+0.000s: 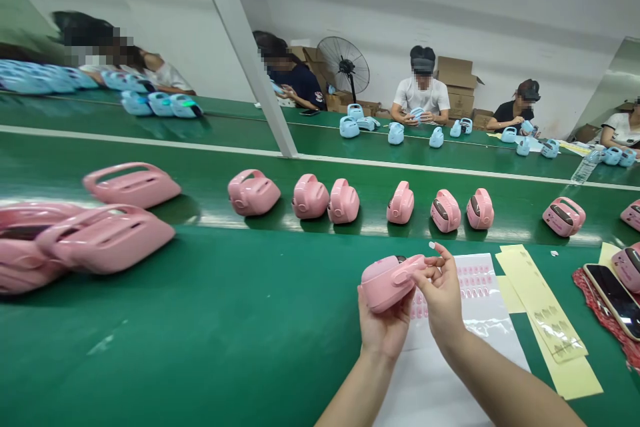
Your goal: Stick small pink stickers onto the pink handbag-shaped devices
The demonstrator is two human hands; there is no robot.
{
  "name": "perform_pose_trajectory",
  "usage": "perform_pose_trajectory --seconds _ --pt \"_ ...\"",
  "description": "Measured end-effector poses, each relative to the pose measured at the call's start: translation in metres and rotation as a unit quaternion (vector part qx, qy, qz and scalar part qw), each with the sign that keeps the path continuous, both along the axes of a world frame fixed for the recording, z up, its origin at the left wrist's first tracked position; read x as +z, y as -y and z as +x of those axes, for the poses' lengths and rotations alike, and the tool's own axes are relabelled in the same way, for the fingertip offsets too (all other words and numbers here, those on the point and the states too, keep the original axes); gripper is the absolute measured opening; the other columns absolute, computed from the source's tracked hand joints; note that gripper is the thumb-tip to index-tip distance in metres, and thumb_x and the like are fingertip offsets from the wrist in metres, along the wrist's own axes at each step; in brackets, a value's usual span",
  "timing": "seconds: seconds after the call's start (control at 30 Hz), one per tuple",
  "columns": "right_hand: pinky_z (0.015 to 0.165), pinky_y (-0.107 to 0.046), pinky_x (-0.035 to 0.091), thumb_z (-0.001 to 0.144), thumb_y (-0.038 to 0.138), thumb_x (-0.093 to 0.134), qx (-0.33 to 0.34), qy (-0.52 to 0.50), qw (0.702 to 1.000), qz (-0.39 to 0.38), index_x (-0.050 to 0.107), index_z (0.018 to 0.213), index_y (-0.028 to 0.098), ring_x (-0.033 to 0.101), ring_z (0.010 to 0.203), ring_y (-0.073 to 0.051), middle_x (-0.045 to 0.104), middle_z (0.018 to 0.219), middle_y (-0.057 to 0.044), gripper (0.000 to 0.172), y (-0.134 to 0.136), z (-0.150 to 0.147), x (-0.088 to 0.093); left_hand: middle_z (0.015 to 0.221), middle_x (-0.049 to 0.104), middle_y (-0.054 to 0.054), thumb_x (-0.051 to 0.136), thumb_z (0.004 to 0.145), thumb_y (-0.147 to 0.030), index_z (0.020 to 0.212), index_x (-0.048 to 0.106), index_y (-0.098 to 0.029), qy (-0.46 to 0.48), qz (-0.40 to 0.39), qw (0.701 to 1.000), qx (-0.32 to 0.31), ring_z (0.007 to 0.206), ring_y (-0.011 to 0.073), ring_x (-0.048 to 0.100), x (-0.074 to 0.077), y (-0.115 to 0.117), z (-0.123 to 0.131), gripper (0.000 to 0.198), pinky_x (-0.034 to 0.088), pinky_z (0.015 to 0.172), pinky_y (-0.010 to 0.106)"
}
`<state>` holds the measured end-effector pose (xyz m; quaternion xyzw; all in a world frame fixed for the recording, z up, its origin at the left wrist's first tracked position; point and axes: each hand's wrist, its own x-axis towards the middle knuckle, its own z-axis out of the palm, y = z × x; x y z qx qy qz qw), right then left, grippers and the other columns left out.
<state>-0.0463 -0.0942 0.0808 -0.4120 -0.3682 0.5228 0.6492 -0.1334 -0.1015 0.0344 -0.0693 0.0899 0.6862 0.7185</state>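
My left hand [383, 327] holds a rounded pink handled device [385, 285] from below, fingers wrapped around its body. The device is tilted, its carrying handle towards the right and a dark panel partly showing at the top. My right hand [440, 293] is closed at the handle's end, thumb and fingers pinching there. A small white piece [431, 245] sits at a raised fingertip of that hand. Under both hands lies a white sheet [450, 360] with rows of small pink oval stickers [474, 282], partly hidden by my hands.
Several pink devices stand in a row on a green belt [360, 233] ahead; more [105, 240] cluster at left. Yellow strips [545, 307] and a phone [615, 300] on red bubble wrap lie right. A slanted post [245, 47] rises ahead. Across, people handle blue devices [349, 127].
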Motion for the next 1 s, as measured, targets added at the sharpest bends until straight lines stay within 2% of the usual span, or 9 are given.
perform_pose_trajectory --seconds 0.17,0.27,0.43,0.6,0.7,0.77,0.83,0.93,1.0 --pt "0.077 -0.032 0.051 0.059 0.023 0.069 0.009 -0.007 1.000 -0.009 0.039 0.111 0.023 0.057 0.060 -0.008 0.047 0.082 0.005 0.061 -0.003 -0.009 -0.007 0.105 0.066 0.020 0.038 0.087 -0.038 0.135 0.031 -0.012 0.002 0.000 1.000 0.004 0.080 0.0261 0.068 0.006 0.004 0.005 0.056 0.056 0.068 0.034" --pt "0.077 -0.033 0.051 0.061 0.021 0.067 0.006 0.027 1.000 0.003 0.036 0.114 0.024 0.058 0.061 -0.009 0.048 0.084 0.004 0.061 -0.004 -0.007 -0.008 0.099 0.068 0.020 0.032 0.089 -0.039 0.136 0.028 -0.010 -0.020 -0.010 1.000 0.010 0.080 0.0255 0.068 0.009 0.005 0.007 0.056 0.056 0.067 0.034" --pt "0.089 -0.040 0.045 0.070 0.017 0.059 -0.009 0.119 0.992 0.051 0.031 0.124 0.022 0.059 0.083 -0.016 0.051 0.082 0.000 0.061 -0.002 -0.002 -0.010 0.100 0.069 0.018 0.035 0.088 -0.039 0.136 0.028 -0.012 -0.041 -0.007 0.999 0.009 0.083 0.0249 0.067 0.009 0.006 0.008 0.056 0.054 0.071 0.034" --pt "0.092 -0.043 0.042 0.078 0.016 0.050 -0.032 0.225 0.967 0.114 0.026 0.129 0.023 0.058 0.087 -0.018 0.052 0.085 -0.002 0.057 0.002 -0.001 -0.014 0.096 0.070 0.016 0.036 0.088 -0.040 0.137 0.029 -0.012 -0.042 -0.023 0.999 0.013 0.083 0.0238 0.067 0.012 0.007 0.010 0.056 0.054 0.072 0.031" --pt "0.092 -0.045 0.042 0.080 0.015 0.045 -0.053 0.306 0.933 0.181 0.024 0.132 0.024 0.053 0.095 -0.020 0.051 0.093 -0.006 0.056 0.001 0.001 -0.016 0.091 0.071 0.016 0.031 0.090 -0.040 0.138 0.025 -0.011 -0.050 -0.054 0.997 0.006 0.080 0.0227 0.068 0.018 0.008 0.013 0.057 0.054 0.068 0.029" --pt "0.093 -0.048 0.041 0.080 0.018 0.047 -0.065 0.361 0.904 0.219 0.020 0.135 0.024 0.047 0.105 -0.023 0.048 0.108 -0.011 0.061 -0.007 0.007 -0.018 0.089 0.071 0.015 0.028 0.091 -0.039 0.138 0.024 -0.012 -0.064 -0.071 0.995 0.002 0.076 0.0218 0.069 0.021 0.007 0.012 0.055 0.055 0.065 0.028" --pt "0.093 -0.049 0.040 0.079 0.023 0.051 -0.080 0.397 0.887 0.222 0.015 0.137 0.024 0.044 0.110 -0.025 0.038 0.123 -0.014 0.068 -0.022 0.019 -0.021 0.090 0.070 0.015 0.027 0.092 -0.038 0.138 0.025 -0.014 -0.077 -0.071 0.994 0.001 0.075 0.0219 0.069 0.019 0.007 0.011 0.052 0.056 0.065 0.030" --pt "0.092 -0.050 0.041 0.080 0.018 0.047 -0.087 0.417 0.887 0.179 0.010 0.139 0.023 0.049 0.106 -0.024 0.031 0.128 -0.016 0.069 -0.051 0.045 -0.035 0.097 0.067 0.015 0.035 0.089 -0.038 0.136 0.029 -0.015 -0.078 -0.042 0.996 -0.016 0.079 0.0242 0.068 0.013 0.006 0.006 0.052 0.057 0.067 0.032" --pt "0.087 -0.048 0.045 0.076 0.009 0.044 -0.044 0.444 0.884 0.141 0.012 0.139 0.023 0.055 0.097 -0.022 0.032 0.127 -0.016 0.073 -0.068 0.061 -0.050 0.101 0.066 0.015 0.043 0.086 -0.037 0.135 0.031 -0.016 -0.071 -0.027 0.997 -0.034 0.084 0.0258 0.067 0.009 0.005 0.003 0.054 0.056 0.069 0.032"
